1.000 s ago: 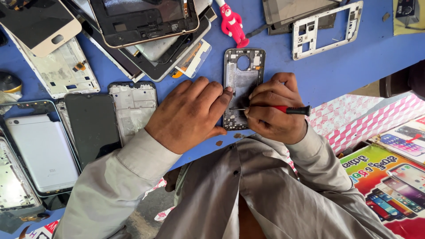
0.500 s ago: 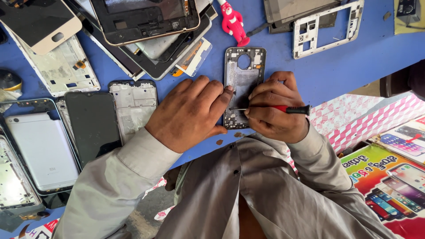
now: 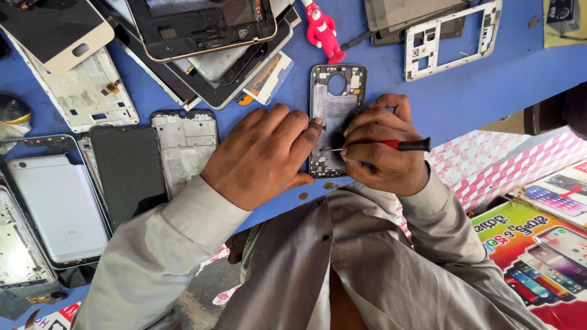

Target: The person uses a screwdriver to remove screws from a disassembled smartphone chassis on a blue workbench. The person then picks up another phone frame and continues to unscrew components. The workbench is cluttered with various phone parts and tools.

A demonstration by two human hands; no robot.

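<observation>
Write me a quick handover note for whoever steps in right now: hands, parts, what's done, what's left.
Left hand: flat on the blue table, fingertips pinning the left edge of the grey phone frame.
Right hand: gripping a red-handled screwdriver, tip pointing left onto the frame's lower half.
Frame lies inner side up near the table's front edge; a red toy figure lies just above it, and other frames and screens are spread to the left.
Done: frame is stripped and opened.
Left: I cannot tell which screws remain.

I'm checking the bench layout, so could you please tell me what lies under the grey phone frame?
The grey phone frame lies flat on the blue table. Its lower edges are covered by the left hand and right hand.
</observation>
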